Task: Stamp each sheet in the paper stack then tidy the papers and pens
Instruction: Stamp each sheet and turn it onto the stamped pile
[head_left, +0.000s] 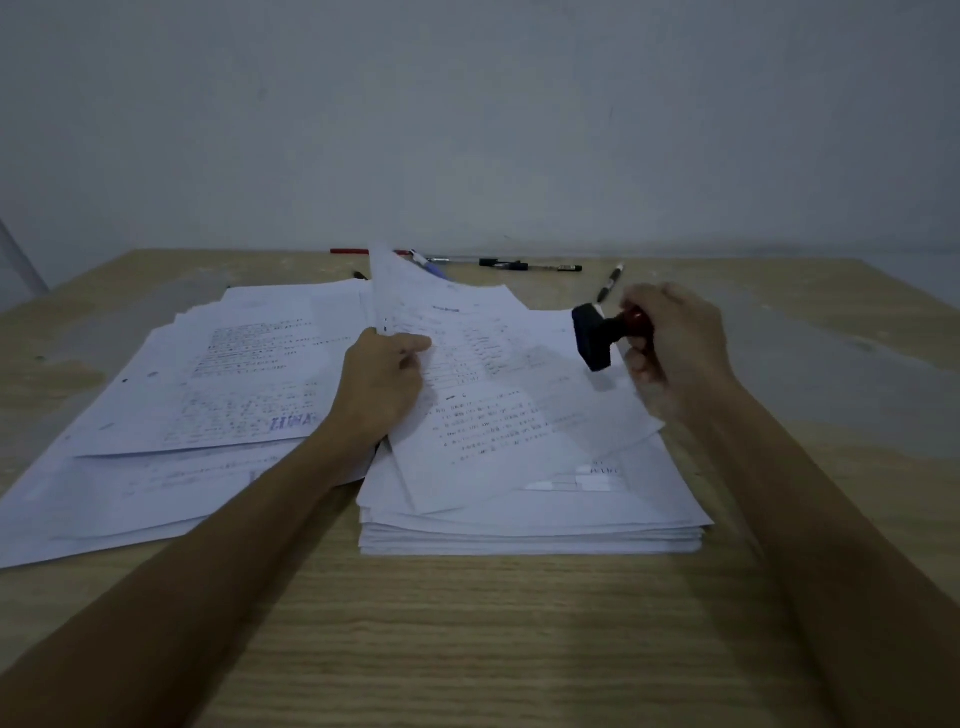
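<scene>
left hand (382, 379): top sheet (483, 374) is pinched and lifted (left edge) | right hand (670, 343): stamp (602, 335) is gripped, held tilted above paper stack (530, 525) | pens (530, 266) lie beyond both hands

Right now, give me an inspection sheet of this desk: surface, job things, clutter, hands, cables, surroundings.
Surface: wooden table, pale grain, worn patches at the far side.
Job's things: neat paper stack at centre; top sheet lifted at its left edge; stamped sheets spread loosely to the left, a blue stamp mark showing; stamp held above the stack, tilted.
Clutter: pens scattered along the far edge.
Hands: left hand pinches the top sheet; right hand grips the stamp.
Cables: nothing seen.
Surroundings: plain pale wall behind the table; dim light.
</scene>
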